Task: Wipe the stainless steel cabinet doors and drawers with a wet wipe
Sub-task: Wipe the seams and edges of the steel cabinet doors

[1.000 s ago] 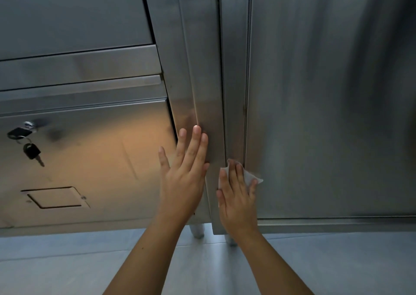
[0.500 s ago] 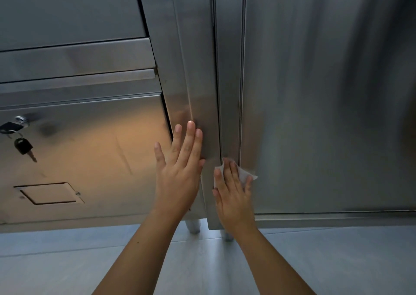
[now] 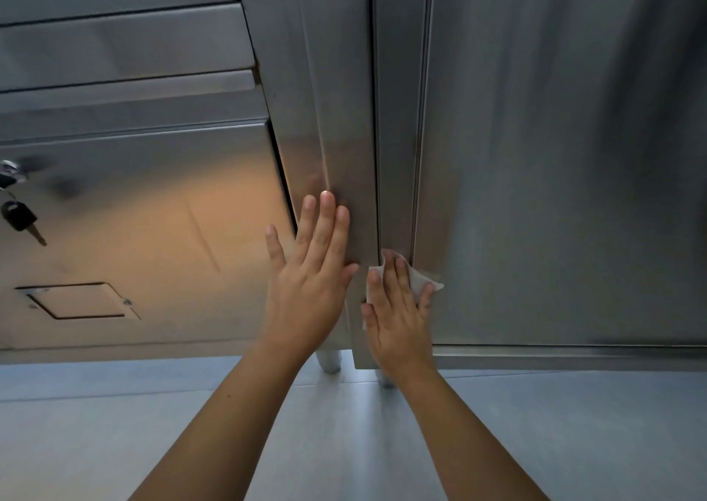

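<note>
Step in hand: wiping the low seam between units. Right hand (image 3: 398, 309), fingers flat, presses the wet wipe (image 3: 422, 284) on what looks like the edge strip of the cabinet door (image 3: 554, 194). Left hand (image 3: 310, 271), flat and empty, braces on the neighbouring upright panel (image 3: 336, 117). Next move likely calls for even pressure up the strip, then the door face.

Glowing warm orange on the drawer (image 3: 153, 232), dimming to cool grey across the door (image 3: 554, 194); smearing soft reflections; bending lines near the edges.
</note>
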